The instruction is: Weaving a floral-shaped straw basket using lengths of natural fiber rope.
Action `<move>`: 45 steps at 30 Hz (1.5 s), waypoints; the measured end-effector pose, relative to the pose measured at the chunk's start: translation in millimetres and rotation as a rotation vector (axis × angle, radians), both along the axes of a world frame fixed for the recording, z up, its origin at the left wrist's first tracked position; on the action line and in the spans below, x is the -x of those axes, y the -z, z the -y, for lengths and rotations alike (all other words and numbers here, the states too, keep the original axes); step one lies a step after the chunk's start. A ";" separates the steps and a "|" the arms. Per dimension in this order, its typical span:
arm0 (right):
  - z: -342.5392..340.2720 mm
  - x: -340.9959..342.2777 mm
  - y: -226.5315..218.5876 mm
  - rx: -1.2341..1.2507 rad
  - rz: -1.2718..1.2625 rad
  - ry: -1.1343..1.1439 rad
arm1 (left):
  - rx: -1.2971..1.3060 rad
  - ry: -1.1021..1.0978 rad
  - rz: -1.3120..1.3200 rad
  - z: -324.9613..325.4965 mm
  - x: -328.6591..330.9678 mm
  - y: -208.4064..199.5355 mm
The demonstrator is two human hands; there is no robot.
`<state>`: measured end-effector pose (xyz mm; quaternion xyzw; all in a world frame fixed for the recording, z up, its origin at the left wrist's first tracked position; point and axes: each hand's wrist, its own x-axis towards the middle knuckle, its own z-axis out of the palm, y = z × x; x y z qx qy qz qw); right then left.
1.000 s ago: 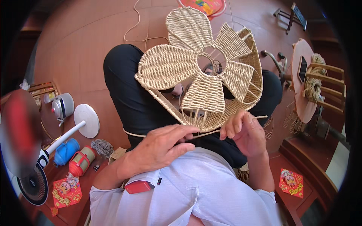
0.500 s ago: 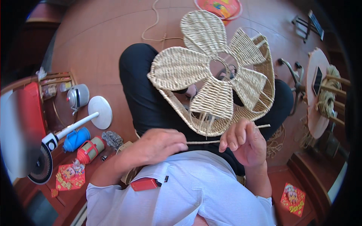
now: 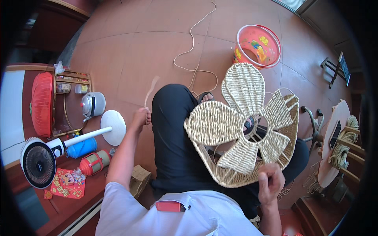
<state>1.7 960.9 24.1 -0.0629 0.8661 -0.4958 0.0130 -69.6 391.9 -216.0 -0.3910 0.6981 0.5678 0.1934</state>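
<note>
A woven straw-rope basket [image 3: 236, 181] with large petal shapes rests tilted across my lap. Its five petals surround a round hole, and the lower right petals show bare frame wire and loose strands. Out to the left, beside my knee, my left hand [image 3: 142, 117] is closed around a short pale cord [image 3: 151, 90], blurred by motion and standing up from the fist. At the basket's near right edge my right hand [image 3: 271, 181] has its fingers curled in. Whatever those fingers may hold is hidden.
A red bucket [image 3: 258, 47] stands beyond the basket, with a long rope [image 3: 191, 43] on the floor nearby. On the left are a fan [image 3: 39, 161], a kettle [image 3: 93, 104] and thermos flasks [image 3: 94, 162]. Rope coils [image 3: 339, 156] hang by a round-topped stool [image 3: 334, 137] at right.
My left hand has swung from near my waist out to the left, taking the cord from between both hands. The view has shifted; the basket now appears lower and further right.
</note>
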 end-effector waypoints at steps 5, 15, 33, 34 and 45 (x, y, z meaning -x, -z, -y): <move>7.2 -8.1 12.1 -0.188 -0.207 -0.042 | 1.464 0.243 -0.385 -34.1 48.9 100.5; -2.5 -13.4 9.9 -0.284 -0.033 -0.190 | 0.678 0.478 -0.533 -114.1 115.6 203.0; 6.7 8.7 5.5 -0.326 -0.070 -0.274 | 0.718 0.575 -0.320 -118.1 99.4 180.4; 7.2 8.9 5.1 -0.331 -0.070 -0.271 | 0.715 0.577 -0.308 -117.7 98.4 180.2; 12.0 14.5 4.4 -0.344 -0.058 -0.270 | 0.696 0.566 -0.251 -119.7 95.7 182.0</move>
